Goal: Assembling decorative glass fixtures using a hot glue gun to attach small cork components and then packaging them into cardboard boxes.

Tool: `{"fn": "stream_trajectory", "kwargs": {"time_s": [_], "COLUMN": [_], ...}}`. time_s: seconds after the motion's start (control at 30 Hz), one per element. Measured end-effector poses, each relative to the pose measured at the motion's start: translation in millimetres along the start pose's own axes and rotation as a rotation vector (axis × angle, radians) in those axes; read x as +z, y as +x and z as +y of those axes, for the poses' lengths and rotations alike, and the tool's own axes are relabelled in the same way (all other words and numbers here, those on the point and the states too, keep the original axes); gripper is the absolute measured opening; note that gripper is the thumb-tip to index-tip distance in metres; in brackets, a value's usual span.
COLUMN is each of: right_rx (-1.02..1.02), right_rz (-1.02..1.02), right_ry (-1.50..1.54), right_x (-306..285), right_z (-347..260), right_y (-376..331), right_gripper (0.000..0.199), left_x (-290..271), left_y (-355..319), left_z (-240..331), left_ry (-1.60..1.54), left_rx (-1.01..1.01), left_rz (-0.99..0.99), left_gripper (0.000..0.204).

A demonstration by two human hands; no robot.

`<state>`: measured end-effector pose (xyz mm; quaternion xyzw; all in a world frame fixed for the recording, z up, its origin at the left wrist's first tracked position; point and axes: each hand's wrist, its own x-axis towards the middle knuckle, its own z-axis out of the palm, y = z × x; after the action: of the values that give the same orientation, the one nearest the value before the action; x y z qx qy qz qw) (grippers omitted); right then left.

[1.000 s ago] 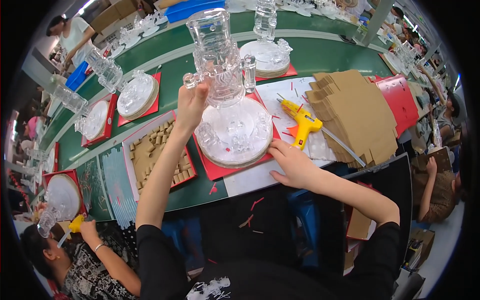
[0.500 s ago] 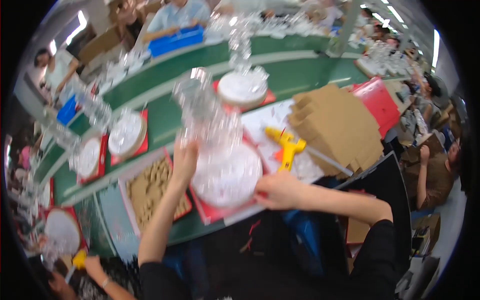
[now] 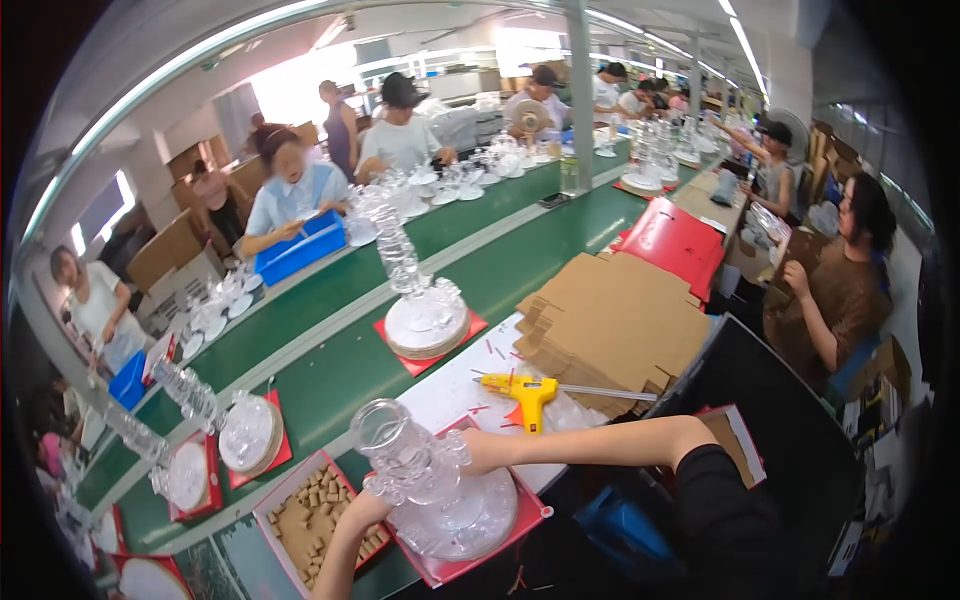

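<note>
A clear, tiered column (image 3: 405, 450) stands on a round white base (image 3: 450, 540) close in front of me. Beneath the base is a red tray or box part (image 3: 545, 512). My left hand (image 3: 370, 503) is at the column's lower left side, gripping around its edge, with fingertips partly covered by the clear material. From the right my right hand (image 3: 484, 452) reaches across to the column's far right side, its fingers mostly hidden there. A yellow glue gun (image 3: 528, 393) with a clear glue stick lies on a white sheet (image 3: 460, 392) beyond my right forearm.
Left of the column, a red-edged box (image 3: 310, 510) holds many small corks. Flat brown cardboard (image 3: 610, 320) and red folded boxes (image 3: 672, 240) lie to the right. Another column on a white base (image 3: 428, 320) stands on the green conveyor (image 3: 330, 350). Co-workers sit along the line.
My view has tilted up and shifted. My right hand has left the base's right edge and come up beside the clear column. My left hand stays at the column's left side.
</note>
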<state>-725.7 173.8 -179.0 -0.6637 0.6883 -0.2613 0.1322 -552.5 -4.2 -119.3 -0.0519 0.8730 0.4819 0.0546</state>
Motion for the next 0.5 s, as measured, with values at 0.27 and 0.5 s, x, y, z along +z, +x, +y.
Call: {"fn": "stream_trajectory", "kwargs": {"time_s": [0.27, 0.5], "right_rx": [-0.009, -0.125], "right_rz": [-0.053, 0.108], "right_ry": [-0.031, -0.177], "right_x": [-8, 32], "right_z": [-7, 16], "right_y": [-4, -4], "right_gripper": [0.031, 0.03], "left_x": [0, 26], "left_y": [38, 52], "left_z": [-48, -132], "left_ry": [0.249, 0.525], "left_rx": [0.187, 0.206], "left_rz": [-0.337, -0.327], "left_gripper": [0.042, 0.041]}}
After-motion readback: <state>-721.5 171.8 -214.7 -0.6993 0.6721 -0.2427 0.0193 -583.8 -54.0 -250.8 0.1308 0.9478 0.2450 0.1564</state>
